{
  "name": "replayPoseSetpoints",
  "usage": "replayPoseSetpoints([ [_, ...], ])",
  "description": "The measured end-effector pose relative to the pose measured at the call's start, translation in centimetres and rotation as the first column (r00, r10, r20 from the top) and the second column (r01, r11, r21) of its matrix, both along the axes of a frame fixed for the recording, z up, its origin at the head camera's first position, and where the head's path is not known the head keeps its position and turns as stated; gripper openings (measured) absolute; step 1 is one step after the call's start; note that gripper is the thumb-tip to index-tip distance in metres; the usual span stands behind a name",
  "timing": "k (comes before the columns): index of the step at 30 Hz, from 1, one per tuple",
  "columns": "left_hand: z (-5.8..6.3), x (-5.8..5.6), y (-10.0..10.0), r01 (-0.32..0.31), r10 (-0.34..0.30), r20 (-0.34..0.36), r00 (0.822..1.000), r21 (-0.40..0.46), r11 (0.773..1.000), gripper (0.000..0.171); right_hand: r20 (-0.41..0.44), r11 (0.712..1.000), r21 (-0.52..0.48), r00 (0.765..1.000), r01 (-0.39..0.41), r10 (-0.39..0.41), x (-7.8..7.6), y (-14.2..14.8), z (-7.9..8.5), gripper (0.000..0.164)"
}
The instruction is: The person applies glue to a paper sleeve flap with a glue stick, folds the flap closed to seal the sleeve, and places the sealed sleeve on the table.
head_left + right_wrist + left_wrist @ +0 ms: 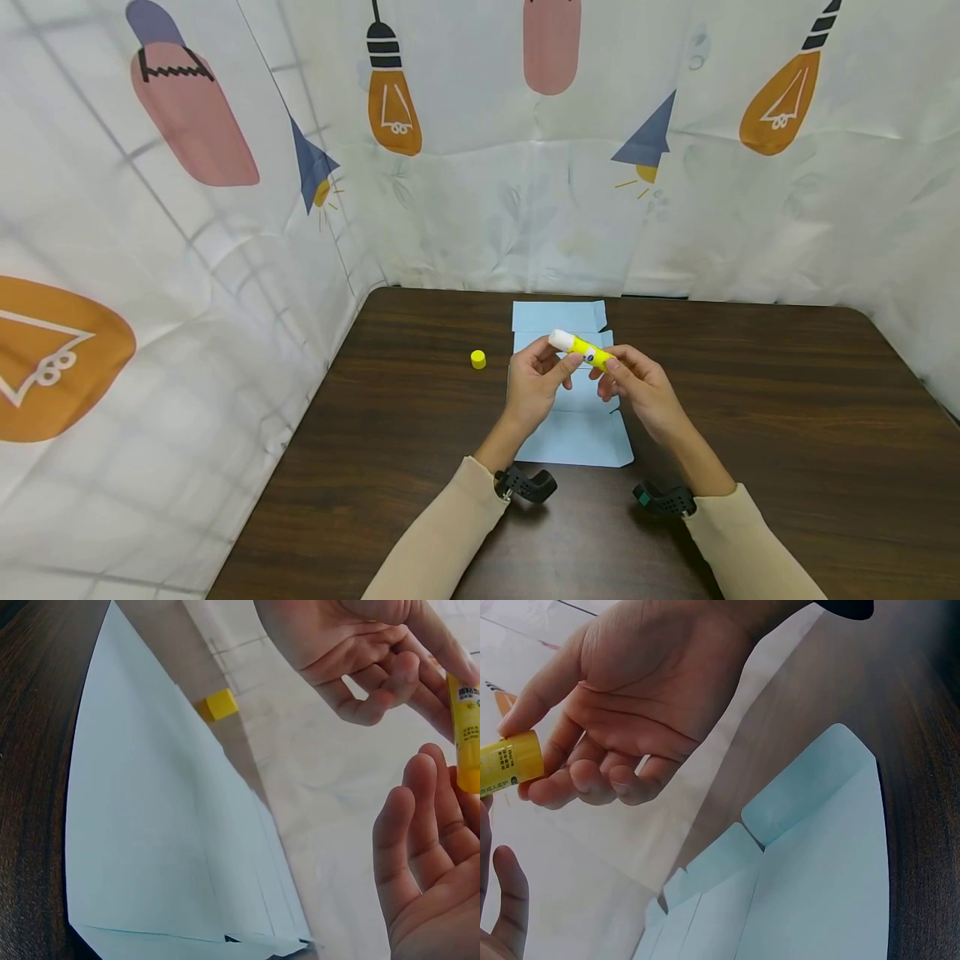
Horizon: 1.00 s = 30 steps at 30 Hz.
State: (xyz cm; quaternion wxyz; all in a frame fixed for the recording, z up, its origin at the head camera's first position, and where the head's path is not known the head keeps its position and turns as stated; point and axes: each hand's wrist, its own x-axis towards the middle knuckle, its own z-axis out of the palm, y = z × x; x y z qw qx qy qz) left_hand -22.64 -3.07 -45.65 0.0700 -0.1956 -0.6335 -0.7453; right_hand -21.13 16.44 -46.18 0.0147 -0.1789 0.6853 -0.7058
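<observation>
A yellow glue stick [588, 353] with a bare white end is held up in the air, tilted, between both hands. The left hand [532, 387] pinches it near the white end. Thumb and fingers of the right hand [651, 398] grip its lower yellow end, which the left wrist view shows in that hand [652, 690]. Beneath the hands lies a light blue sheet of card [573, 440], creased across and notched along its edges. Its yellow cap [477, 359] stands on the table to the left of the card, also visible in the right wrist view.
The dark wood-grain table [787, 417] extends to both sides of the card. White printed fabric [480, 217] hangs along its back and left edges. Each wrist wears a black strap [525, 483].
</observation>
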Motion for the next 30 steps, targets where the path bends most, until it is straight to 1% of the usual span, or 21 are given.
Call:
replayPoseSetpoints([
  [7, 0.0, 0.0, -0.1, -0.004, 0.004, 0.009, 1.0, -0.018, 1.0, 0.028, -0.006, 1.0, -0.014, 1.0, 0.004, -0.004, 0.1, -0.2, 0.2, 0.021],
  [10, 0.1, 0.1, -0.1, -0.006, 0.006, 0.002, 1.0, -0.021, 1.0, 0.028, -0.001, 1.0, -0.023, 1.0, 0.005, -0.005, 0.1, -0.1, 0.3, 0.021],
  [14, 0.0, 0.1, 0.0, -0.006, 0.006, -0.008, 1.0, -0.006, 1.0, 0.029, 0.038, 0.998, -0.057, 0.999, 0.009, -0.006, 0.2, -0.2, 0.4, 0.02],
  [19, 0.0, 0.2, 0.2, -0.008, 0.008, -0.015, 1.0, 0.004, 1.0, 0.029, 0.101, 0.995, -0.104, 0.995, -0.004, 0.014, 0.4, -0.2, 0.6, 0.02],
  [24, 0.2, 0.3, 0.2, -0.001, 0.001, -0.004, 1.0, 0.011, 1.0, 0.027, 0.132, 0.984, -0.179, 0.99, -0.019, 0.043, 0.6, -0.1, 1.0, 0.017],
  [27, 0.4, 0.4, 0.2, 0.019, -0.019, 0.014, 1.0, 0.009, 1.0, 0.028, 0.134, 0.976, -0.218, 0.989, -0.029, 0.06, 0.5, 0.0, 1.2, 0.017],
  [30, 0.6, 0.3, 0.1, 0.07, -0.068, 0.05, 0.996, -0.03, 0.997, 0.031, 0.138, 0.973, -0.229, 0.989, -0.021, 0.054, 0.3, 0.4, 1.3, 0.016],
])
